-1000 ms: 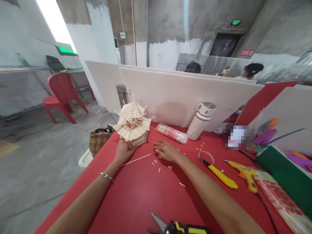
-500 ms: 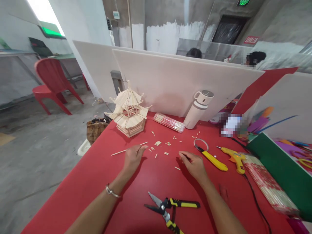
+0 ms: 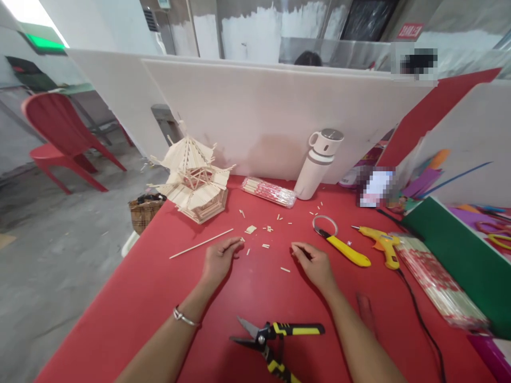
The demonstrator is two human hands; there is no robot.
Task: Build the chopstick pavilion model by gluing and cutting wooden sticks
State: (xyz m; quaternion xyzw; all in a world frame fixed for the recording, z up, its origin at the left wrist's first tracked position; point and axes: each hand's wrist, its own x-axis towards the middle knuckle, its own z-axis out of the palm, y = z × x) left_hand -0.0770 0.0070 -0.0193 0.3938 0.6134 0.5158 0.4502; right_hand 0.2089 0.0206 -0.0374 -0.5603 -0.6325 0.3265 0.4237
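Pale wood: we are noting a short stick point(image 3: 242, 239) at frame centre, by the fingertips of our left hand point(image 3: 219, 260), axis unclear; right hand point(image 3: 315, 267) farther. Whether either's fingers are pinching anything, we cannot tell.

No text is legible, even on the red wall sign point(image 3: 410, 30).
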